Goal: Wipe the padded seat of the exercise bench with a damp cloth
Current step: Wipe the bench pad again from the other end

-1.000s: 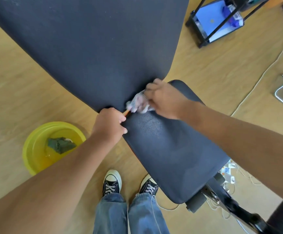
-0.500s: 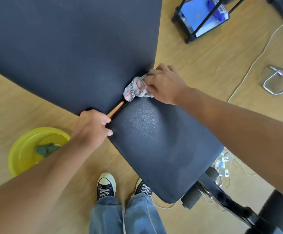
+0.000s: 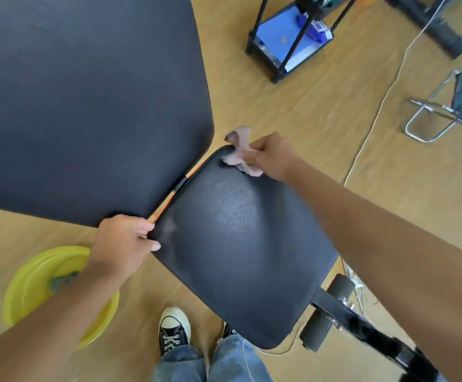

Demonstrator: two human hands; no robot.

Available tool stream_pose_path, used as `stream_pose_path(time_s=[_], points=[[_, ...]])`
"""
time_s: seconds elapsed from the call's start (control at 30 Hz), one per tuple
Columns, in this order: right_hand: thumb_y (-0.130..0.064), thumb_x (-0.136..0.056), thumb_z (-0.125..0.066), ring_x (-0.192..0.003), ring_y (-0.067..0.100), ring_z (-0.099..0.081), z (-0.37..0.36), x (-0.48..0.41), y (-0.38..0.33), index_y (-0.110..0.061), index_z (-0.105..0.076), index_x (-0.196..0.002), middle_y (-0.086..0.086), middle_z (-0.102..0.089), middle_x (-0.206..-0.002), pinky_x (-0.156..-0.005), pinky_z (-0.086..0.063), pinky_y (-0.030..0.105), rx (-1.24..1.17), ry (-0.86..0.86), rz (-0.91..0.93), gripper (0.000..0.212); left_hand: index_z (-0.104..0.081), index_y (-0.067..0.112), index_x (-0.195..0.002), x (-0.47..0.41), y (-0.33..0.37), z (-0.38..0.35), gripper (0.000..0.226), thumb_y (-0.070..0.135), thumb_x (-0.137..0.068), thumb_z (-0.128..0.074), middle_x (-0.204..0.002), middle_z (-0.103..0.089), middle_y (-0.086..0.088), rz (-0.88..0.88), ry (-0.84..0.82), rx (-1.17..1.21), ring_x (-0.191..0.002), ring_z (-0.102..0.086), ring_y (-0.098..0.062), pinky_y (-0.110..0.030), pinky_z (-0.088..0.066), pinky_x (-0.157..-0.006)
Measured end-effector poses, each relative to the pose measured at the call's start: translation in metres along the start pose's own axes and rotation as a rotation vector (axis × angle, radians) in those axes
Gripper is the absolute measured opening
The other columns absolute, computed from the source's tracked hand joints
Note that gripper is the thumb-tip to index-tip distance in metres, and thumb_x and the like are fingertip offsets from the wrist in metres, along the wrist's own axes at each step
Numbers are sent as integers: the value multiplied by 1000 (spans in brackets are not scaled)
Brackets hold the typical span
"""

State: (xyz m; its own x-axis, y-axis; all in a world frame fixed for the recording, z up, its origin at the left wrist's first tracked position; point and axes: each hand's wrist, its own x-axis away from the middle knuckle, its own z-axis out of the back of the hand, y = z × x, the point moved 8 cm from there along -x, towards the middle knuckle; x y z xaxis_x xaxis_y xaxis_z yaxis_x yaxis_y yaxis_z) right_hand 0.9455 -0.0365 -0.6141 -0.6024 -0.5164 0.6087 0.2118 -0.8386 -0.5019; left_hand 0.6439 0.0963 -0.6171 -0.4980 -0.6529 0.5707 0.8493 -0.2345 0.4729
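Observation:
The black padded seat (image 3: 240, 257) of the exercise bench fills the middle of the view, with the large black backrest pad (image 3: 86, 100) above and to its left. My right hand (image 3: 271, 155) grips a pale crumpled cloth (image 3: 236, 150) at the seat's far corner, part of the cloth sticking up past the edge. My left hand (image 3: 122, 244) clasps the seat's near-left corner by the orange gap between the two pads. A damp sheen shows on the seat's middle.
A yellow basin (image 3: 36, 282) with water and a green rag stands on the wooden floor at lower left, partly behind my left arm. My sneakers (image 3: 173, 329) stand below the seat. A black rack (image 3: 287, 37), white cable (image 3: 376, 111), folding stool (image 3: 444, 106) and bench frame (image 3: 362, 329) lie to the right.
My right hand has slid the cloth along the seat's back edge, from near the middle of the gap out to the far right corner. My left hand stays on the near-left corner.

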Motion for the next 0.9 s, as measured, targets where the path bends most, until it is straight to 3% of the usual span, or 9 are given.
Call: stream_pose_path(time_s=[0.07,0.17,0.33,0.43,0.53,0.6,0.67,0.8,0.9], points=[[-29,-91,-68,-56,14,-41,-21,-18,-31,-18,-53,-57,0,-48,-54,-58,-34,25,-14,-1,77,39,-76,6,-106,0,1,3,42,7,-65,-86,-101,-77,-11,-4,4,-4,-80,-62,-14,-26,-44,-82],[-26,-90,-70,-55,14,-37,-17,-13,-13,-14,-59,-60,-6,-42,-50,-59,-34,26,-46,39,62,34,-76,6,-106,1,2,3,42,7,-65,-86,-101,-76,-11,-21,-3,-17,-82,-63,-14,-27,-44,-82],[-30,-90,-69,-55,18,-29,32,50,91,-16,-35,-49,-5,-30,-48,-51,-20,31,130,20,-161,56,-76,9,-106,4,3,3,41,11,-66,-86,-100,-77,-9,-23,-7,-38,-83,-64,-16,-32,-51,-80],[-34,-88,-75,-54,18,-22,36,39,78,-18,-27,-51,-4,-21,-53,-52,-16,31,190,-58,-140,63,-76,7,-106,5,6,3,42,9,-66,-86,-99,-77,-11,-37,-19,-42,-82,-65,-17,-30,-47,-80],[-30,-86,-78,-52,14,-28,12,2,12,-12,-47,-51,-3,-32,-52,-51,-22,30,88,-75,-6,50,-76,8,-107,3,7,5,42,10,-66,-86,-100,-77,-10,-35,-12,-43,-86,-67,-19,-31,-49,-81],[-31,-86,-77,-59,16,-37,-1,-14,-10,3,-68,-75,2,-45,-60,-56,-29,28,41,-77,5,37,-76,9,-107,1,7,7,42,11,-66,-87,-101,-77,-9,-29,-5,-42,-88,-67,-19,-31,-49,-81],[-35,-87,-74,-60,17,-38,6,-5,9,0,-70,-77,1,-46,-60,-59,-30,29,64,-65,-9,37,-76,9,-107,1,8,7,41,11,-67,-87,-102,-77,-9,-27,-4,-56,-86,-65,-18,-31,-49,-81],[-34,-91,-72,-51,17,-32,45,65,114,-19,-55,-49,-4,-36,-47,-51,-26,29,130,-48,-173,48,-76,9,-107,4,11,3,40,12,-68,-86,-102,-77,-10,-40,-15,-67,-85,-64,-16,-28,-46,-81],[-34,-91,-73,-50,15,-32,52,78,132,-20,-60,-51,-5,-34,-47,-52,-26,29,123,-77,-201,44,-76,9,-108,4,9,4,42,12,-68,-86,-102,-77,-8,-25,-18,-58,-85,-64,-14,-26,-45,-82]])
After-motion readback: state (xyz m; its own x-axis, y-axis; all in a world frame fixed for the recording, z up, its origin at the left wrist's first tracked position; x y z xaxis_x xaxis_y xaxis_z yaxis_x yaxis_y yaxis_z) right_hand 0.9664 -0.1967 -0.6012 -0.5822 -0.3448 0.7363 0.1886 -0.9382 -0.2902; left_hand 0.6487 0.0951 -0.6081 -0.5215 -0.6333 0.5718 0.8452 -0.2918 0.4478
